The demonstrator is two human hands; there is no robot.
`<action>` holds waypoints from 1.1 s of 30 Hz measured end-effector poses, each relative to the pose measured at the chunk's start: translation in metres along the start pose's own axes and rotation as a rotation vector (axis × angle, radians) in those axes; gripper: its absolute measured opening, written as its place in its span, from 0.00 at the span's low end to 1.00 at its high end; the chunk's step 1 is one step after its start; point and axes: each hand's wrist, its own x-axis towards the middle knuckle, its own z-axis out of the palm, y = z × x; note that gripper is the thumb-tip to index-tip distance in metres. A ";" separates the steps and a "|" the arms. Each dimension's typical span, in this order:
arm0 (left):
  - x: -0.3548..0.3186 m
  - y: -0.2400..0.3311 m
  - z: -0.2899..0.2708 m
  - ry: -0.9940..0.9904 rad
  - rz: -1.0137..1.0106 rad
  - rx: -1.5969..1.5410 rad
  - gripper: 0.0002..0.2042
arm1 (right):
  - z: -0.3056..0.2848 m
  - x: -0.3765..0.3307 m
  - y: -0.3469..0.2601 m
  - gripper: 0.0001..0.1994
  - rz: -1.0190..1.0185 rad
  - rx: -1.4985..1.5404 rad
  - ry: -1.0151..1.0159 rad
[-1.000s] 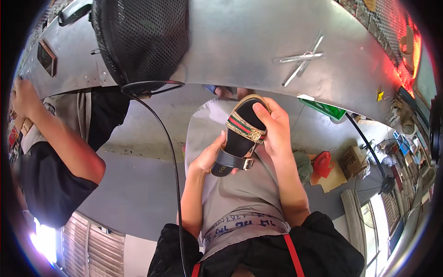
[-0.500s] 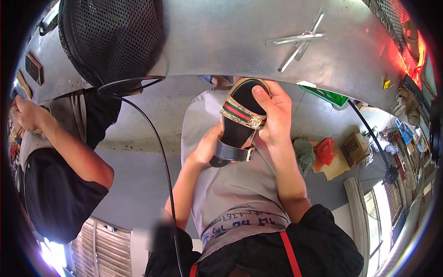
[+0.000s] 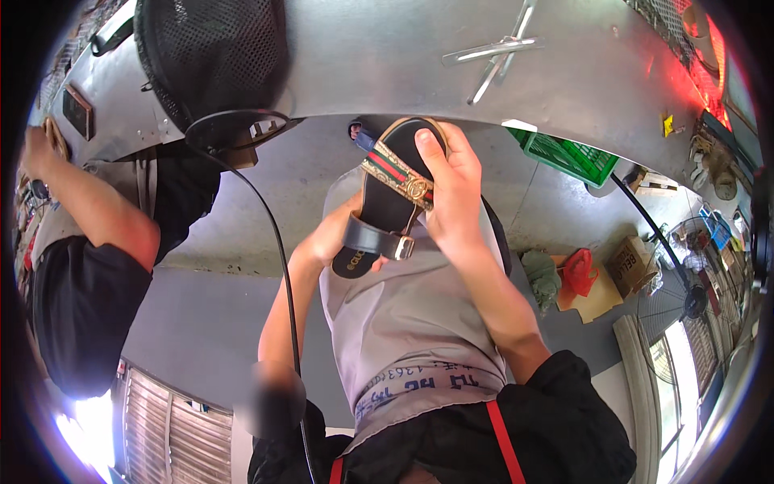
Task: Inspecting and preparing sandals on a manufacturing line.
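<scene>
Between my hands, in front of my grey apron, I hold a black sandal point(image 3: 385, 203). A patterned tan strap with a green and red stripe and a round gold ornament crosses its front; a black buckled strap spans the heel end. My right hand point(image 3: 453, 184) is closed around the toe end, its thumb lying on the insole. Around the heel end's left side my left hand point(image 3: 332, 232) is closed, its fingertips partly hidden behind the sandal. The toe end points up toward the metal table point(image 3: 371, 73).
On the table lie several clear strips crossed over each other point(image 3: 493, 52), a black mesh cover point(image 3: 211, 60) and a phone-like dark slab point(image 3: 78, 111). A green crate point(image 3: 568, 157) is below the table edge. A co-worker's arm point(image 3: 105, 210) is at left; a black cable point(image 3: 278, 242) hangs near my left arm.
The sandal and both hands have shifted left and slightly up in the picture, with the sandal tilted a little more. My view has moved somewhat. Both hands keep their hold.
</scene>
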 end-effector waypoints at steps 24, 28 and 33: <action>0.056 0.023 0.049 0.529 0.802 -0.170 0.27 | -0.113 -0.095 -0.053 0.33 0.433 -0.711 -0.387; 0.058 0.014 0.045 0.501 0.745 -0.096 0.29 | -0.113 -0.098 -0.051 0.35 0.555 -0.428 -0.208; 0.055 0.020 0.064 0.196 0.834 -0.298 0.42 | -0.112 -0.095 -0.054 0.39 0.645 -0.352 -0.313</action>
